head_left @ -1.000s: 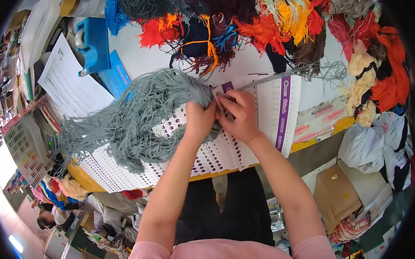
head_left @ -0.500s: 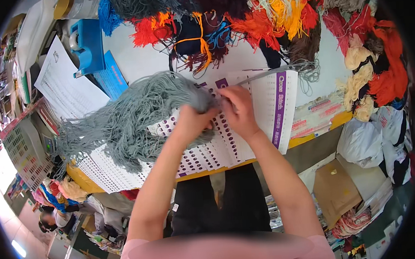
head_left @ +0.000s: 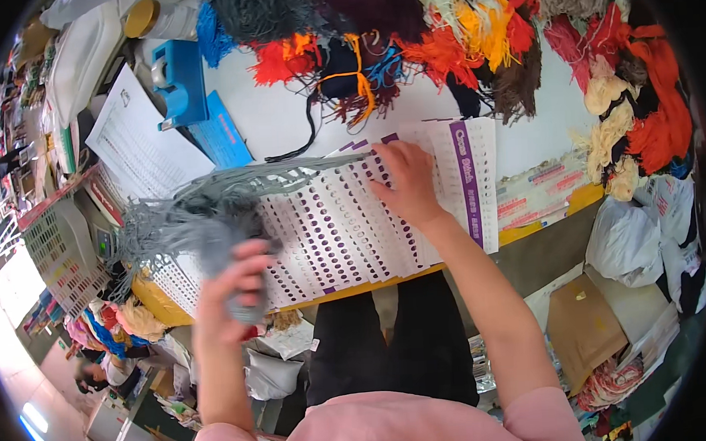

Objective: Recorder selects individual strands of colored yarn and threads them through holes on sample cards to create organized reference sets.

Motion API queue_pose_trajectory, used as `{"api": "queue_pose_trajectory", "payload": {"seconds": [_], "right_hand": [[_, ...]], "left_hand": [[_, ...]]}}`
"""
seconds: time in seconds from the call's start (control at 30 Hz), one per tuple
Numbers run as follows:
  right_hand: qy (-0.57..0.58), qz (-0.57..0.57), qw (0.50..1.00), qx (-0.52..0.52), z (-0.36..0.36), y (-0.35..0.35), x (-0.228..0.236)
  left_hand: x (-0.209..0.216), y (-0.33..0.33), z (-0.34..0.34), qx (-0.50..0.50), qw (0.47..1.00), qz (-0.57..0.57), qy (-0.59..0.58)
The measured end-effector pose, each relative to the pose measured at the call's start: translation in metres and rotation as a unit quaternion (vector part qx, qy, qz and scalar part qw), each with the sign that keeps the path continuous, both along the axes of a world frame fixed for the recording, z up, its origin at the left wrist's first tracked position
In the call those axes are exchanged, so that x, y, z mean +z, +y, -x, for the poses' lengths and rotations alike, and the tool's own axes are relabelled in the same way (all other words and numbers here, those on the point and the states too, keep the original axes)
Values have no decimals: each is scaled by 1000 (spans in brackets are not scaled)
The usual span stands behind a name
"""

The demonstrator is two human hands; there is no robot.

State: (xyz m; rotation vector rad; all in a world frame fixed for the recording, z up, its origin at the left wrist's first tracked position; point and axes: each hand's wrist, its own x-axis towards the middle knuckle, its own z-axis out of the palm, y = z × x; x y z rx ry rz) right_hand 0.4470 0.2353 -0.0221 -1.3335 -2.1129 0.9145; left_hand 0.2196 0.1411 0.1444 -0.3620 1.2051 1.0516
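At the table's left front edge my left hand [head_left: 231, 295], smeared by motion, has its fingers wrapped round a bundle of grey thread [head_left: 221, 215]. The rest of that bundle trails to the left over the sheets. My right hand [head_left: 408, 184] pinches the end of a few grey strands [head_left: 306, 165], which run leftward from its fingertips, fairly taut. Under both hands lie overlapping white cards [head_left: 329, 230] punched with rows of holes. The rightmost card has a purple printed strip [head_left: 467, 182].
Heaps of coloured yarn [head_left: 471, 38] line the far side of the table. A blue tape dispenser [head_left: 180, 82], a blue card [head_left: 219, 132] and a printed sheet [head_left: 144, 127] lie at the far left. White plastic bags [head_left: 626, 242] and a brown carton [head_left: 586, 328] are below right.
My left hand has moved left and nearer to me with the grey bundle, away from my right hand. The strands between them are drawn out, and more of the punched cards shows.
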Motion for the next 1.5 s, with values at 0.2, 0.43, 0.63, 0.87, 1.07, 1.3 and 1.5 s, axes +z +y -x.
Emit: {"api": "queue_pose_trajectory", "payload": {"seconds": [0.2, 0.43, 0.63, 0.87, 1.07, 1.3, 1.5], "right_hand": [[219, 326, 919, -44, 4, -26, 51], [364, 612, 694, -108, 0, -29, 87], [431, 636, 625, -137, -6, -28, 91], [409, 640, 638, -129, 1, -28, 98], [384, 621, 669, -136, 9, -34, 97], [511, 681, 494, -177, -2, -34, 98], [725, 511, 412, -207, -65, 0, 96]], "left_hand": [[-44, 22, -72, 18, 993, -91, -72], [-59, 26, -85, -14, 985, -94, -145], [-48, 24, -99, -91, 987, -93, 96], [-55, 22, -93, -34, 997, -73, 5], [-49, 28, -95, -29, 996, -71, -48], [-54, 26, -97, -49, 995, -77, 30], [-91, -12, -9, 372, 846, -267, -272]]}}
